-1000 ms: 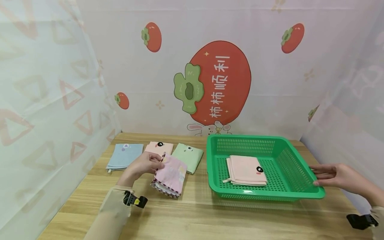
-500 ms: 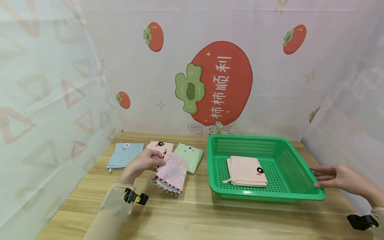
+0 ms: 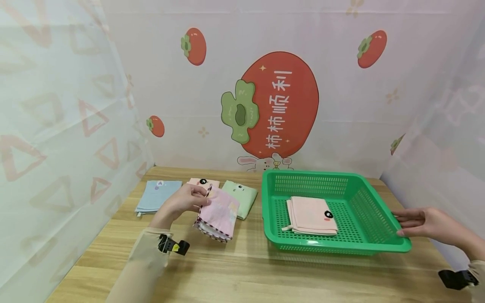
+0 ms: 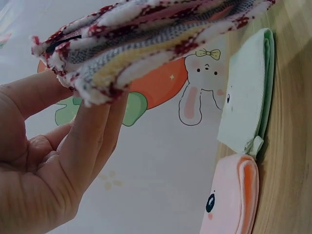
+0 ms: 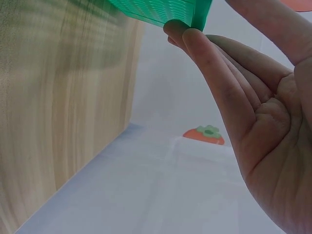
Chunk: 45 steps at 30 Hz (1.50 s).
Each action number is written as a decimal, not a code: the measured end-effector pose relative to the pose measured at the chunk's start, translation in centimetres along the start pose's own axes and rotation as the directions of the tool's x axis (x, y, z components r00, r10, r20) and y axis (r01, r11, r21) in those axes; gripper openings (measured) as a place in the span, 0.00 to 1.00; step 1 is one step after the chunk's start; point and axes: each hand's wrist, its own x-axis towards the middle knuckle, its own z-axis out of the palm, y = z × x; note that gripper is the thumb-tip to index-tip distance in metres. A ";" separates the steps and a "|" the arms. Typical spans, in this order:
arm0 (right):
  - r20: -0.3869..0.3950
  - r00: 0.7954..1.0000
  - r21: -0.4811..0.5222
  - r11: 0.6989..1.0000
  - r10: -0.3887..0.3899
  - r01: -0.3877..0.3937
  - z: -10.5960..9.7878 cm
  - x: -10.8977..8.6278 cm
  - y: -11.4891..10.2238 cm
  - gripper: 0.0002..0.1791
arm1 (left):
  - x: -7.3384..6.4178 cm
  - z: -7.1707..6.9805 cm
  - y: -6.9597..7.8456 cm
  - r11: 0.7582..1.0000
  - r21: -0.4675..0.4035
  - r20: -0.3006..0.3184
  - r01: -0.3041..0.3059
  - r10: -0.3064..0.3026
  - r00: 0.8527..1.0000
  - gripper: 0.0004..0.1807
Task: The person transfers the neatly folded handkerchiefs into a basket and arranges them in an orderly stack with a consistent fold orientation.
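Observation:
In the head view my left hand [image 3: 183, 201] pinches a folded pink towel [image 3: 219, 210] with a dark checked edging by its left side, holding it over the table. The left wrist view shows the towel's layered edge [image 4: 131, 53] between thumb and fingers. My right hand [image 3: 424, 223] holds the right rim of a green plastic basket [image 3: 326, 245], fingers under the rim [image 5: 200, 14] in the right wrist view. A folded pale pink towel [image 3: 308, 214] with a printed eye lies inside the basket.
Behind the left hand lie a folded blue towel [image 3: 157, 195], a second pale pink towel [image 3: 195, 182], partly hidden, and a folded green towel [image 3: 244, 198]. White printed cloth walls [image 3: 182, 97] enclose the wooden table [image 3: 235, 277] at back and sides.
My left hand has lifted the pink towel slightly and shifted it a little to the right. The right hand and the basket look unchanged.

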 end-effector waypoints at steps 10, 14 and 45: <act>0.007 0.999 -0.045 0.998 0.044 -0.044 -0.1 0.0 -0.6 0.35 | 0.4 0.0 0.6 1.000 0.010 -0.040 0.026 -0.026 0.999 0.18; 0.013 0.999 -0.035 0.999 0.040 -0.040 -0.1 0.0 -0.5 0.35 | 0.4 0.0 1.1 1.000 0.013 -0.056 0.025 -0.024 0.998 0.21; -0.001 0.999 -0.082 0.995 0.051 -0.051 0.1 0.1 -0.4 0.35 | 2.5 0.4 3.0 0.999 -0.036 -0.063 0.005 -0.007 0.998 0.23</act>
